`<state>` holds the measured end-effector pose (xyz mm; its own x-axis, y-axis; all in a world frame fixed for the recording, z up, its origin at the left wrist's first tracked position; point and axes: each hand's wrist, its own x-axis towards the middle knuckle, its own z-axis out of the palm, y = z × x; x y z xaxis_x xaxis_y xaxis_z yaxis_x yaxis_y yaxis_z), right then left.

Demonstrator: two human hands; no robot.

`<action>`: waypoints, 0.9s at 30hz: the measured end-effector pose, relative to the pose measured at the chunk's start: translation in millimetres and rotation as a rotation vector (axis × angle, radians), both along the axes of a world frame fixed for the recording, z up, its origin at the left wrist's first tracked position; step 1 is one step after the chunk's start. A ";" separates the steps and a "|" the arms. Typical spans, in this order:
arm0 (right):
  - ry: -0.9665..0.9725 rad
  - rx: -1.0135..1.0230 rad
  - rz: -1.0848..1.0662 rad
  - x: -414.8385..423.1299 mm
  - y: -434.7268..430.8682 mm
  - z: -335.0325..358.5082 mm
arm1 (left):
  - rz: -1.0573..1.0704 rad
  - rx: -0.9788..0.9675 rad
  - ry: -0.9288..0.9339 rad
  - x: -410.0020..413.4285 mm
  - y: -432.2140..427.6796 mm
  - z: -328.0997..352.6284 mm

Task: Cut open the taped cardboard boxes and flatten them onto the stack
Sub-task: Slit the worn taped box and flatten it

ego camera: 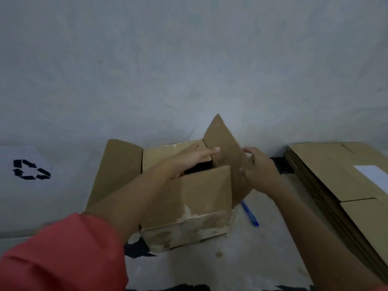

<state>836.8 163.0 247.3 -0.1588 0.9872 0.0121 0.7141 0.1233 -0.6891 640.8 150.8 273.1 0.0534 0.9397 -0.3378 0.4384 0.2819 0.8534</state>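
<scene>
A red sleeve [63, 255] covers the left upper arm, and the bare forearm stretches forward over the cardboard box [189, 206], which stands on the pale floor with its top flaps up. The left hand [189, 162] lies flat, fingers straight and together, reaching across the open top so the fingertips touch the right flap [224, 143]. The right hand [258, 166] curls round that flap's outer edge, gripping it. A blue tool [249, 214] lies just beside the box, and the stack of flattened cardboard [336, 175] sits further right
</scene>
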 end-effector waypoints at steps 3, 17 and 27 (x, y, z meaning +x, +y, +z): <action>0.048 0.255 0.028 -14.0 -8.6 14.8 | -0.146 0.069 -0.004 22.1 -7.2 21.9; -0.034 0.632 0.320 -84.7 -54.2 49.1 | 0.296 0.221 -0.392 -11.6 -25.9 47.9; -0.036 0.213 0.116 -37.1 14.8 -43.6 | 0.676 0.248 -0.235 -88.4 -54.6 1.6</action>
